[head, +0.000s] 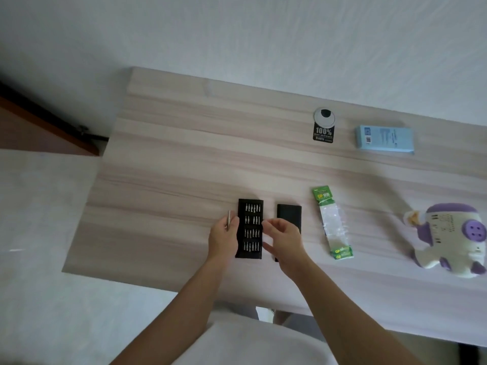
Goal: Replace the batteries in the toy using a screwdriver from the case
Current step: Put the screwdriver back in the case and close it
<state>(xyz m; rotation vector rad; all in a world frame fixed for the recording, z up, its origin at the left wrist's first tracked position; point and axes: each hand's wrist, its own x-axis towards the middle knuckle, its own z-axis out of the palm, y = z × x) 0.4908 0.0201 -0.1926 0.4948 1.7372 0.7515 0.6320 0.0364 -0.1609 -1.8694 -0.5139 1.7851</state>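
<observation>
**Head view: choosing a bit**

The left hand grips the screwdriver handle, ready for a bit. The right hand, fingers loosely curved and empty, hovers over the bit tray between them. The toy lies well right of the right hand, untouched.

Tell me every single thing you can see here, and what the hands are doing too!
table: one, pale wood, under everything
bit tray: one, black, near front edge, between the hands
bits: many, silver, four rows in the bit tray
case cover: one, black, just right of the tray
battery pack: one, green and clear, right of the cover
toy: one, white and purple, far right
box: one, light blue, back right
tag: one, black, by the round silver cable hole
screwdriver: one, silver, in the left hand
left hand: grips the screwdriver, left of tray
right hand: fingers loosely curled, holding nothing, at tray's right edge
</observation>
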